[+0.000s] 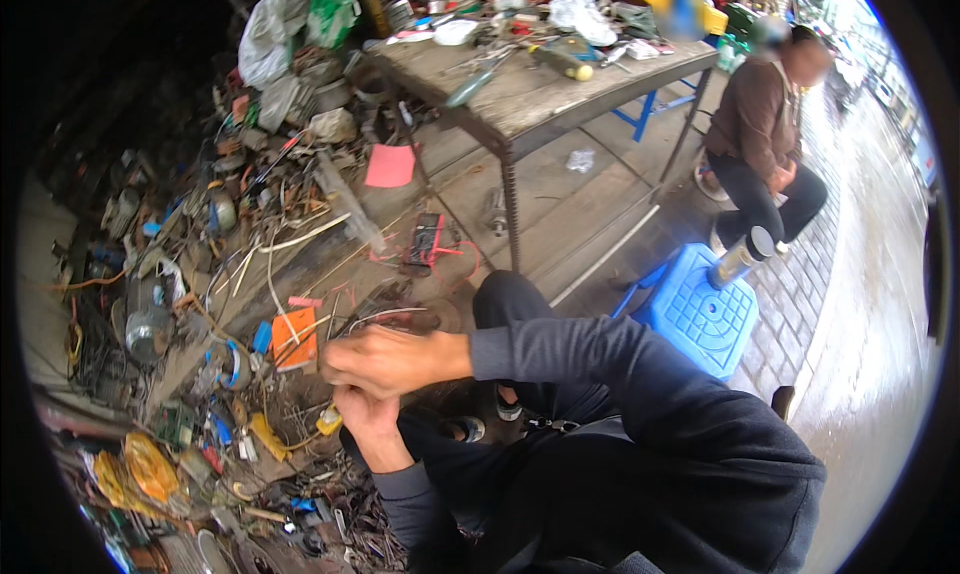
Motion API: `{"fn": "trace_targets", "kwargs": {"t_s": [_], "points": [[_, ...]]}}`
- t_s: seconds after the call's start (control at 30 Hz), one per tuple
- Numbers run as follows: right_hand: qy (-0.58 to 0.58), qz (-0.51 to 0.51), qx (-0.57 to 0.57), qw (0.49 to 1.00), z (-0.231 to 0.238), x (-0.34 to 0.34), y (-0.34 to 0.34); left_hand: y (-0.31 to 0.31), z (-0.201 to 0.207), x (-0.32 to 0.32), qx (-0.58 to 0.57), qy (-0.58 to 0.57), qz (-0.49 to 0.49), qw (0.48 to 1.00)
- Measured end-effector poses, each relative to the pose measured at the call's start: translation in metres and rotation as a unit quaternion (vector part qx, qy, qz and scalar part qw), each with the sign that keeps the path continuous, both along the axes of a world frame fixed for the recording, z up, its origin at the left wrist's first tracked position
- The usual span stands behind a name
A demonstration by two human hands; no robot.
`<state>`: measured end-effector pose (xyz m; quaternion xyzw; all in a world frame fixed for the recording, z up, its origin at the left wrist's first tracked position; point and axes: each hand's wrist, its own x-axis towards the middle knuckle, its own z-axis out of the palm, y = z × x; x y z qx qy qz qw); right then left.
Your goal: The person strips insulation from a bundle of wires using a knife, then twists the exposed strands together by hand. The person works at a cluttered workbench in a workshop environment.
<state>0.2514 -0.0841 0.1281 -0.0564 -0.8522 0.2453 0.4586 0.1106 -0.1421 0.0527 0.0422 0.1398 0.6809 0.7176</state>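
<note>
My right hand (388, 360) is closed, its fingers curled above my left hand (364, 410). The two hands meet in front of my knees, over the cluttered floor. My left hand is also closed; whatever either one grips is hidden by the fingers and blurred. A small yellow piece (328, 420) shows right beside my left hand, and I cannot tell whether it touches. Next to my right hand lies an orange box (294, 336) with thin strips across it. Farther off, a red and black multimeter (426, 240) with red leads rests on the floor.
Scrap parts, wires and tools (200, 264) heap up along the left. A worn table (545, 99) loaded with tools stands ahead. At the right, a blue plastic stool (700, 319) bears a bottle (742, 258). Another person (765, 124) sits beyond it, near the wet road.
</note>
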Motion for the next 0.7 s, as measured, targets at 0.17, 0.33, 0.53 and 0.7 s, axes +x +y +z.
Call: {"fn": "trace_targets", "kwargs": {"t_s": [0.17,0.33,0.53,0.7], "points": [[-0.021,0.049,-0.042,0.998,-0.045,0.009,-0.027,-0.004,-0.027,-0.020,-0.075,0.204,0.034,0.976],[-0.096,0.059,-0.085,0.990,-0.051,0.032,-0.047,0.025,-0.024,-0.042,-0.091,0.157,-0.034,0.983],[-0.035,0.054,-0.126,0.990,-0.036,0.065,-0.078,0.071,-0.039,-0.074,-0.135,0.176,0.036,0.974],[-0.014,0.057,-0.225,0.973,-0.029,0.098,-0.105,0.089,-0.045,-0.104,-0.186,0.162,0.116,0.962]]}}
